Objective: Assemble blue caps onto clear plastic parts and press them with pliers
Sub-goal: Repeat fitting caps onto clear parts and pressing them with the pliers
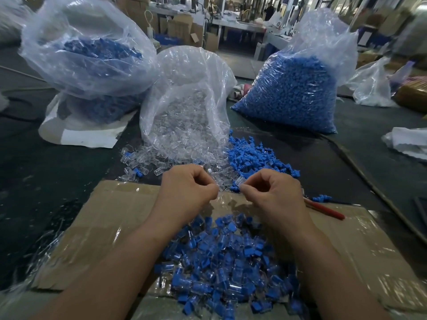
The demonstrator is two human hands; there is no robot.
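Note:
My left hand (188,185) hovers over the flattened cardboard (111,218) with fingers curled; what it holds is hidden. My right hand (270,190) pinches a clear plastic part (239,180) at its fingertips. Just beyond both hands lie loose clear parts (161,155) and a heap of blue caps (251,155). A pile of assembled pieces, clear with blue caps, (221,262) lies on the cardboard between my forearms. Red-handled pliers (323,209) rest on the cardboard right of my right hand.
An open bag of clear parts (184,107) spills toward me. A full bag of blue caps (293,93) stands at right, another bag with blue pieces (92,56) at left. White plastic (406,142) lies at far right. Workbenches and boxes fill the background.

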